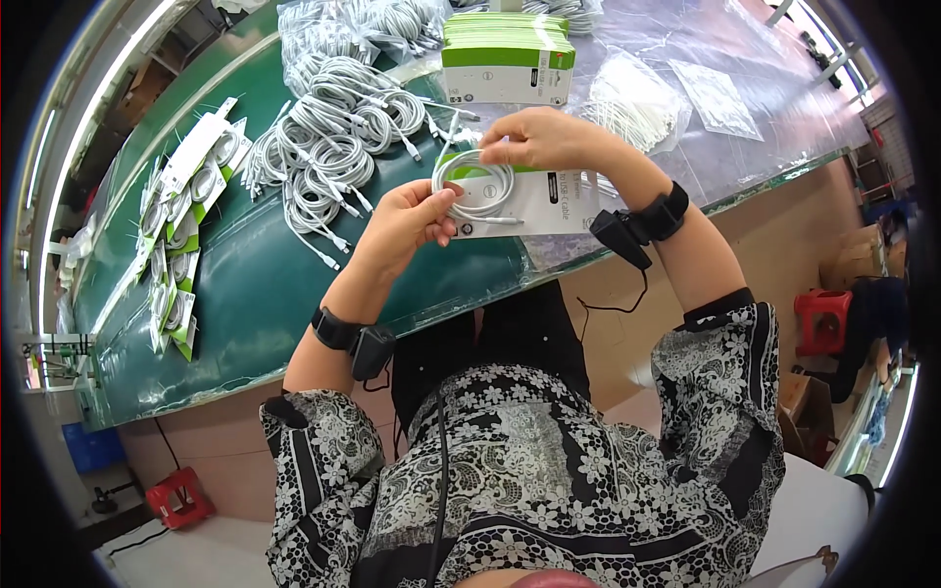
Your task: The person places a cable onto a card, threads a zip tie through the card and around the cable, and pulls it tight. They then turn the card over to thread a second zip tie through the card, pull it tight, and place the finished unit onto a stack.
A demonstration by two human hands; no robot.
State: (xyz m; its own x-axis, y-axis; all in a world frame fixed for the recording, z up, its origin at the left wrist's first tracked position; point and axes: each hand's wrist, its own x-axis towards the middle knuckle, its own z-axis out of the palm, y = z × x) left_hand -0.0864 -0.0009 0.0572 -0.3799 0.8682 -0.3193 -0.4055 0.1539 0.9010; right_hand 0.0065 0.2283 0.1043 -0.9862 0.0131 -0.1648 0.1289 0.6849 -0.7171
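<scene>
I had the left hand point(412, 216) pinching the left side of a white cable point(487, 210), round multi-loop coil; right hand point(529, 139) sat at its top, pinch I couldn't tell; green-white card point(544, 208) behind.

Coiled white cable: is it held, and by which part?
The left hand holds the coiled cable by its loop's left side; whether the right hand grips it is unclear.

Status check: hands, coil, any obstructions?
Left hand pinching coil at its left edge. Right hand at coil's top, grip unclear. Coil over white-green card. Nothing seen blocking; cable pile off left.
</scene>
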